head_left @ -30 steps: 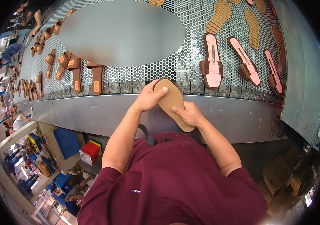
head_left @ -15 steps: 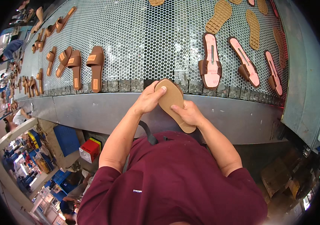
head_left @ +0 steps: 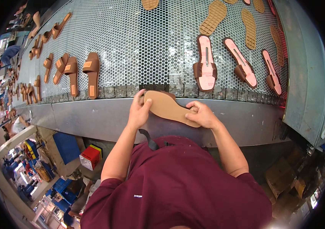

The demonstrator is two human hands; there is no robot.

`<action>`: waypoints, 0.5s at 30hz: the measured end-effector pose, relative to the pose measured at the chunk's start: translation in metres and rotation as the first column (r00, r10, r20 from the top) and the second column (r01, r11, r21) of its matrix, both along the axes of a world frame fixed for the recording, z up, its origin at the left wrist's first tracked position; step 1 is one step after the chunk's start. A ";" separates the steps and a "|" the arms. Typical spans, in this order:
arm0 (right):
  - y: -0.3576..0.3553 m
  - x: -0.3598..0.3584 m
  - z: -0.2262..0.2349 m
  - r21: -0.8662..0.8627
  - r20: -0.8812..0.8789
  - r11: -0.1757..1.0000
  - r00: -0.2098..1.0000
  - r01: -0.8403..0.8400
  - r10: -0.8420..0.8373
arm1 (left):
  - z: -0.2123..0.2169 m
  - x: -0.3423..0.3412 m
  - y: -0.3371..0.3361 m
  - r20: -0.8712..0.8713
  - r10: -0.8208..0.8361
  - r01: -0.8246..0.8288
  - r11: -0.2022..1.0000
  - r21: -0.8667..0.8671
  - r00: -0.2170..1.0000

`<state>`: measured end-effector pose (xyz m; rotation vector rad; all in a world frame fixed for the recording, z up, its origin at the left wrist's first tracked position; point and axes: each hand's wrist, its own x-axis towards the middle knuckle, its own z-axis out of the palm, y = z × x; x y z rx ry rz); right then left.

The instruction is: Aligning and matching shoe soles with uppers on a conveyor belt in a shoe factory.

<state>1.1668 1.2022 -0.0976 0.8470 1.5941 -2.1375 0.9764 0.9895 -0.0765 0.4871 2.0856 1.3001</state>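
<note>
Between my hands is a sandal, its flat tan sole turned up toward me and a bit of brown upper showing along its far edge. My left hand grips the wide toe end, thumb on the sole. The narrower end sits in my right hand, pinched between thumb and bent fingers. The sandal hangs over the metal edge of the conveyor, almost level and sloping slightly down to the right. What the fingers do on its far side is partly hidden.
On the mesh conveyor, finished brown sandals stand at left. Pink-topped uppers and loose tan soles lie at right. A grey metal housing bounds the right side. A red box is below left.
The sandal has turned from steeply slanted to nearly level. My left hand moved left and lower; my right hand shifted right to the narrow end. The view shifted slightly.
</note>
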 end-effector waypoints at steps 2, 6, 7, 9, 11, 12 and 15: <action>0.004 0.004 0.000 0.018 -0.019 0.999 0.999 0.040 -0.040 | 0.014 0.012 0.000 -0.702 -0.323 0.113 0.938 -0.329 0.635; 0.006 -0.014 0.019 0.258 -0.060 0.957 0.987 -0.131 0.152 | 0.056 0.049 0.060 -0.490 -0.749 0.714 0.628 -0.311 0.445; 0.005 -0.020 0.023 0.307 -0.066 0.940 0.982 -0.148 0.176 | 0.048 0.055 0.067 -0.490 -0.737 0.699 0.646 -0.307 0.466; 0.011 -0.021 0.025 0.352 -0.066 0.921 0.977 -0.167 0.203 | 0.030 0.061 0.079 -0.490 -0.711 0.670 0.681 -0.297 0.505; 0.017 -0.014 0.022 0.259 -0.164 0.965 0.983 -0.034 0.078 | 0.027 0.062 0.085 -0.481 -0.718 0.666 0.676 -0.315 0.502; 0.019 -0.008 0.018 0.204 -0.207 0.978 0.978 0.035 0.008 | 0.028 0.061 0.088 -0.473 -0.726 0.666 0.671 -0.326 0.499; 0.017 0.016 -0.004 0.088 -0.304 0.951 0.917 0.296 -0.258 | 0.030 0.052 0.092 -0.506 -0.718 0.689 0.664 -0.291 0.478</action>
